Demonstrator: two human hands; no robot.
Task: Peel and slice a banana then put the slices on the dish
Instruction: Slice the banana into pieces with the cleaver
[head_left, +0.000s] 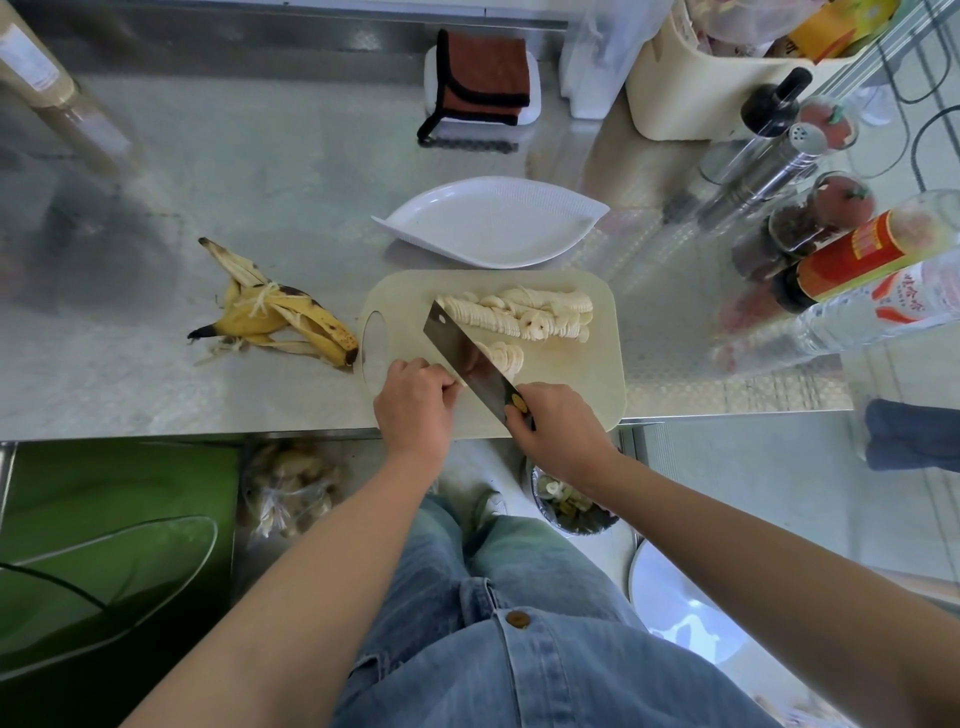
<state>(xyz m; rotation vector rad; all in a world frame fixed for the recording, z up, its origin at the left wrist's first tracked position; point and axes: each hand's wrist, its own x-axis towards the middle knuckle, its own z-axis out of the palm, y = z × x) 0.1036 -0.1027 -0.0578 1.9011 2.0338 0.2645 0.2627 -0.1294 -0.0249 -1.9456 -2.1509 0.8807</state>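
slicing nearly finished: right hand grips knife; left hand curled beside it, grasp unclear. next: slices onto dish.

A brushed stainless-steel counter fills the upper view, backed by a low steel upstand, its surface shining with soft, bright light. At its far edge a folded brown cloth with black trim lies on a small white tray. To the right stands a cream plastic bin, with glass bottles and spice jars near it. Below the counter show a pale floor, a round white stool and a green panel
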